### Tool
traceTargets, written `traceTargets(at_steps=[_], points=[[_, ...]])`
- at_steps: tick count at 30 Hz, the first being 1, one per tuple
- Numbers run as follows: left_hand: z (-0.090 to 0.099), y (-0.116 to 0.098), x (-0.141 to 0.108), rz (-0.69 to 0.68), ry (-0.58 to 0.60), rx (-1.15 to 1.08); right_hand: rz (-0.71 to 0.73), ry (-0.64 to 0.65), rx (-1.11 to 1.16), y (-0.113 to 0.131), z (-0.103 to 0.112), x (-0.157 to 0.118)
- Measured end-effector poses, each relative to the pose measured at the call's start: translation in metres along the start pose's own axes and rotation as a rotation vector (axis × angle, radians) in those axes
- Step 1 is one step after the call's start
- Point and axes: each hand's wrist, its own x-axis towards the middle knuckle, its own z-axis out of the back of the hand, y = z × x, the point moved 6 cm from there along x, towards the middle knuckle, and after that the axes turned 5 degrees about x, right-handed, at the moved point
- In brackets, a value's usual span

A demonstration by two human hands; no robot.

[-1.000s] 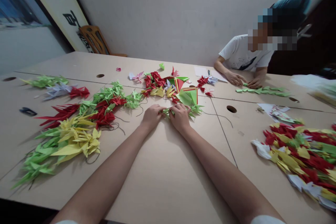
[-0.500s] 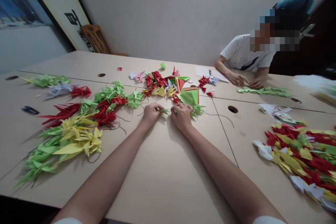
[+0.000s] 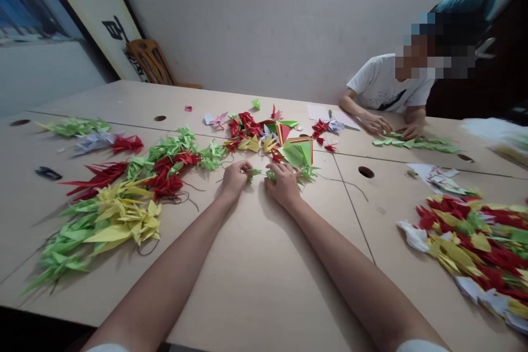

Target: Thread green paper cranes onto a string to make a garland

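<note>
The pale laminate tabletop (image 3: 264, 291), pierced by round grommet holes (image 3: 366, 172), carries strings of red, yellow and green origami cranes (image 3: 111, 214) at 9 o'clock, a mixed heap of paper cranes (image 3: 474, 247) at 3 o'clock, and folded green-and-red paper sheets (image 3: 299, 152) at 12 o'clock.

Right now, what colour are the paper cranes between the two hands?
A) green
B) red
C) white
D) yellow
A. The paper crane by the left hand and the other crane by the right hand are both green.
</note>
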Motion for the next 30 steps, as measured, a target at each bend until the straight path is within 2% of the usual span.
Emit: traceTargets(at_steps=[4, 8, 11, 16, 18, 25, 30], points=[[0.001, 0.002, 0.001, 0.044, -0.003, 0.09, -0.006, -0.007, -0.023, -0.002, -0.003, 0.0], [0.0, -0.002, 0.0, -0.008, 0.017, 0.188, -0.024, 0.005, -0.002, -0.004, -0.004, 0.001], [0.002, 0.0, 0.0, 0.028, 0.005, 0.145, -0.023, 0.008, 0.012, -0.004, -0.004, 0.001], [0.013, 0.006, 0.003, 0.135, -0.104, 0.089, 0.004, -0.003, -0.021, -0.001, -0.002, 0.001], [0.013, 0.008, 0.003, 0.161, -0.104, 0.06, 0.005, -0.003, -0.025, -0.001, -0.002, 0.001], [0.009, 0.004, 0.001, 0.116, -0.072, 0.062, -0.046, -0.029, -0.051, -0.005, 0.0, 0.0], [0.012, 0.005, 0.001, 0.109, -0.103, 0.197, -0.088, -0.046, -0.105, -0.004, 0.004, 0.0]])
